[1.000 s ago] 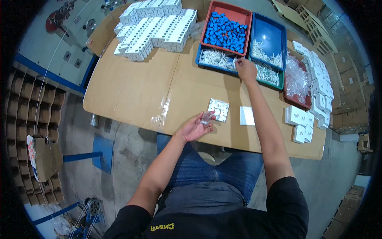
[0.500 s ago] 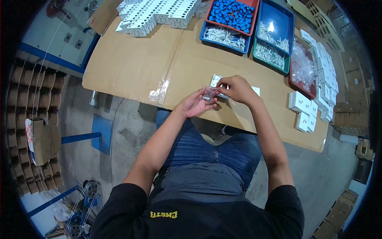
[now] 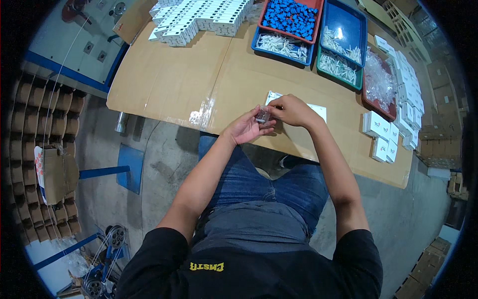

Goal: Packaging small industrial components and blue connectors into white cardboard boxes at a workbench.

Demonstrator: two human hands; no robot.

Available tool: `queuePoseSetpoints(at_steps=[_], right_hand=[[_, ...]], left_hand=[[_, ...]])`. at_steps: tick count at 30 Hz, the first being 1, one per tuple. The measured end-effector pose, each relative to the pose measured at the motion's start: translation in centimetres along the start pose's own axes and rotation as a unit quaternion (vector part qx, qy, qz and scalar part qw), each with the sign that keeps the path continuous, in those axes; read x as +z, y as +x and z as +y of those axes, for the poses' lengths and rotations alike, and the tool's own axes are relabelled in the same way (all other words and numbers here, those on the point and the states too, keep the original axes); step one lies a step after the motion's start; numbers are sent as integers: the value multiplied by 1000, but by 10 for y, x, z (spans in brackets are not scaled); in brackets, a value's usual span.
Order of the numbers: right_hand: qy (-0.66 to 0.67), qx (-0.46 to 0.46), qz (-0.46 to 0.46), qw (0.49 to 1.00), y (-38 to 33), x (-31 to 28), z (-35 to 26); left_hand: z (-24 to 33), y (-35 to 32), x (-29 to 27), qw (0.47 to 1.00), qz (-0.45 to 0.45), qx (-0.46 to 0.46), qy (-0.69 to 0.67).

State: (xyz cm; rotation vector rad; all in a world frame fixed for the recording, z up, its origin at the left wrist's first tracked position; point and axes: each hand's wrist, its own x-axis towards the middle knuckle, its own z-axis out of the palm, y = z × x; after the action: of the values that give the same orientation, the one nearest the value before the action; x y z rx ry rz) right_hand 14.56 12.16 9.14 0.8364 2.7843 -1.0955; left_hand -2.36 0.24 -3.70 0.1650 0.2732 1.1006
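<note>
Between my two hands is a small clear plastic bag (image 3: 262, 116) with something white inside that is too small to name. My left hand (image 3: 245, 128) lies palm up under it, its thumb and fingers closed on the bag's left side. From the right, my right hand (image 3: 295, 111) pinches the bag's edge between thumb and fingers. Both hands are just over the near edge of the cardboard-covered table (image 3: 169, 84). Behind and beneath my right hand lies a flat white piece (image 3: 318, 110), possibly an open box; its middle is hidden by the hand.
Far left stand rows of white boxes (image 3: 226, 24). A red tray (image 3: 317, 11) of blue parts, a blue tray (image 3: 257, 49) and a green tray (image 3: 321, 74) of white sticks sit at the back. Right are a red tray of clear bags (image 3: 381, 82) and stacked white boxes (image 3: 379, 125).
The small bag has tilted more upright between my fingers. My right hand has shifted slightly left, closer to my left hand. The rest moved only with a slight shift of view.
</note>
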Motion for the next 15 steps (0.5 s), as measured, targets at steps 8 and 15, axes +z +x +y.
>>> queuePoseSetpoints(at_steps=[8, 15], right_hand=[[117, 29, -96, 988, 9, 5, 4], [225, 99, -220, 944, 15, 4, 7]], left_hand=[[-2, 0, -12, 1000, -8, 7, -9], [-1, -2, -12, 1000, -8, 5, -14]])
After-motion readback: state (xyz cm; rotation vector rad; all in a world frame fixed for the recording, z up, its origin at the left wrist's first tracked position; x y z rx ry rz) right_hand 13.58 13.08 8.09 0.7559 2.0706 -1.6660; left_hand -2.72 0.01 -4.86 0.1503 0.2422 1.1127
